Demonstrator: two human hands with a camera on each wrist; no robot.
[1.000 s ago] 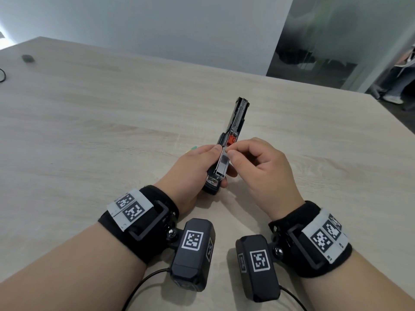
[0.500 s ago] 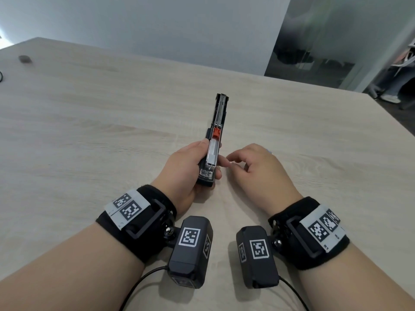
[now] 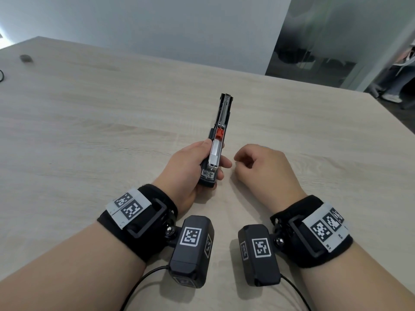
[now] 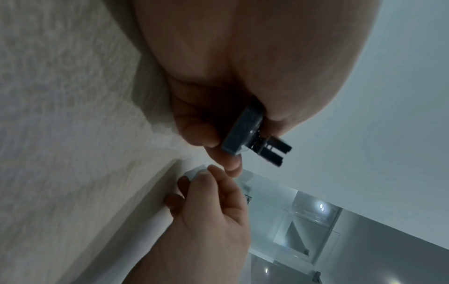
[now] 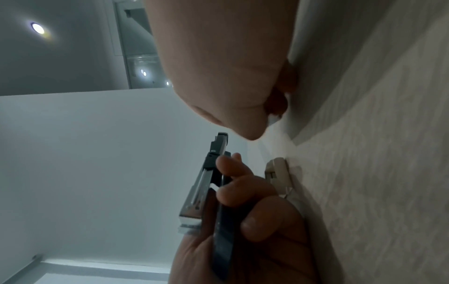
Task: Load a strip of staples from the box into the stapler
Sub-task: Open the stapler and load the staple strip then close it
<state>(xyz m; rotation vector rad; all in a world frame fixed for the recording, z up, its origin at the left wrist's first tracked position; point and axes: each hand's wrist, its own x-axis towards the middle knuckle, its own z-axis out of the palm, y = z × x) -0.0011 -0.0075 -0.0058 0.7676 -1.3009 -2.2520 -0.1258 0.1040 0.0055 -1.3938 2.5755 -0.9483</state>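
Pale wood grain ran across the table (image 3: 89,135), with a grey wall and a glass partition behind it. Over that surface the left hand (image 3: 188,169) gripped the black stapler (image 3: 216,144) around its near end, thumb along one side and fingertips curled over the other, so the opened top arm stuck out well past the fingers, pointing away from the person. The metal staple channel (image 3: 214,154) lay exposed facing up, an orange pusher (image 3: 219,133) sitting at its far end near the hinge. Just beside it, not touching it, the right hand (image 3: 262,167) rested on the table with fingers loosely curled; from the left wrist view a small whitish thing (image 4: 194,173) sat at its fingertips, too blurred to name or to judge a grip. A pale box (image 5: 278,173) lay on the table behind the left hand.
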